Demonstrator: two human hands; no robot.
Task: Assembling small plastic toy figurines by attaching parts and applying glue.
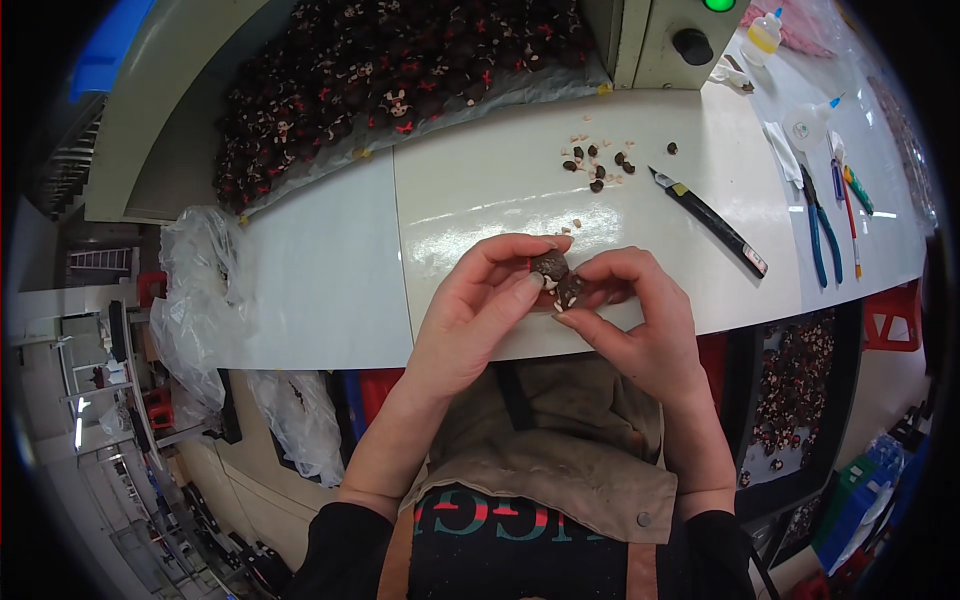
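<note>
Just above the table's near edge, my left hand [465,315] pinches a small dark brown rounded figurine piece [548,263] with a cream patch and a bit of red beside it. My right hand [650,315] grips a second, smaller brown piece [570,290] with cream-coloured bits. The two pieces meet, or nearly meet, between my fingertips; whether they are joined I cannot tell. Beyond my hands lie several tiny dark brown parts [597,186] among pale pink small bits [577,223]. A black utility knife [710,222] rests to the right of them.
A large heap of dark figurines [400,80] fills a sheet-lined machine opening at the back left. On the right are blue-handled pliers [818,230], a red brush [853,220] and glue bottles [806,128]. Plastic bags [200,290] hang at left; a tray of parts [795,400] stands lower right.
</note>
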